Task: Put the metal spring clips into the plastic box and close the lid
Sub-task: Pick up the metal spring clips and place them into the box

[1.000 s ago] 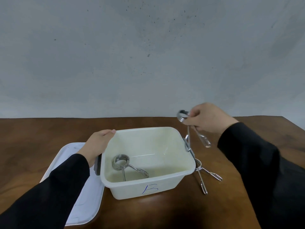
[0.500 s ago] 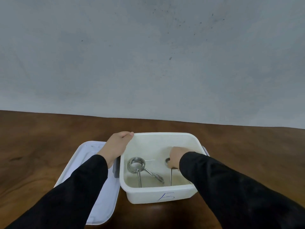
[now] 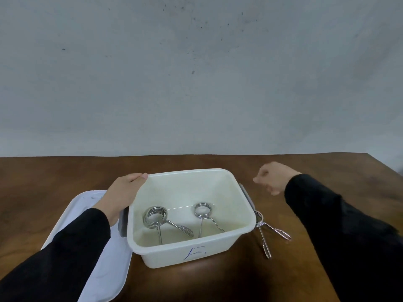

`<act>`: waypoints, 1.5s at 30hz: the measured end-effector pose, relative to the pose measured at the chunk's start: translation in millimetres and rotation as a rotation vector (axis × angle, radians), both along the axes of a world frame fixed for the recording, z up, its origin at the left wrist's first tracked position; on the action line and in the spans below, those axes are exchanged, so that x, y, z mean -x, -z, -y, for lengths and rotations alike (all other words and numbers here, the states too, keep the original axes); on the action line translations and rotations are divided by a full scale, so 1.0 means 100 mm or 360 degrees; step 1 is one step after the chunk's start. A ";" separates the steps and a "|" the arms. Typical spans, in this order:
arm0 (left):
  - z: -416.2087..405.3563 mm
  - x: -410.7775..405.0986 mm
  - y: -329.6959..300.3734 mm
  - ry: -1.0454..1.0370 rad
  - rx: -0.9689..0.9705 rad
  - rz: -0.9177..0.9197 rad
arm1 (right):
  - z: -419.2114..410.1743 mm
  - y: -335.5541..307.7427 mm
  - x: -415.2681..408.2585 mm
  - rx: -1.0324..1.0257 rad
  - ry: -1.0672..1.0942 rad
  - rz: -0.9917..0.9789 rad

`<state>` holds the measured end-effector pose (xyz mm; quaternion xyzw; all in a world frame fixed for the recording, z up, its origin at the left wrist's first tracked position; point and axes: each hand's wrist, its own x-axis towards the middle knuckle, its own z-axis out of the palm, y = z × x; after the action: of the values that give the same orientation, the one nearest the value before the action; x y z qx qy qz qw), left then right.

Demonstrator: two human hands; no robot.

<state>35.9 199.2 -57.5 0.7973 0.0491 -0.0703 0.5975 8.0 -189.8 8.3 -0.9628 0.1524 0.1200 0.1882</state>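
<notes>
head view: plastic box (image 3: 165,255) on brown table (image 3: 218,284), grey wall (image 3: 196,83).

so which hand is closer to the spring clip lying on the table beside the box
Right. The right hand hovers beyond the clip, holding nothing; the left hand holds the left rim of the box, on the opposite side from it.
</notes>
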 end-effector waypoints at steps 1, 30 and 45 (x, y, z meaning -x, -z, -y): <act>0.01 0.01 -0.01 0.0000 0.0004 0.0005 | 0.10 0.15 0.06 0.0110 -0.0048 -0.0180; 0.04 0.03 -0.01 -0.0046 0.0052 0.0002 | -0.97 -0.74 0.19 -0.0100 -0.0335 0.0368; -0.02 -0.07 0.12 -0.0035 0.0075 0.0023 | -1.45 0.87 -0.41 0.0552 -0.0581 -0.0385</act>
<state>43.1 200.9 -69.4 0.7828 0.0520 -0.0590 0.6173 49.5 -45.2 -79.1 -0.9708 0.0160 0.2380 -0.0236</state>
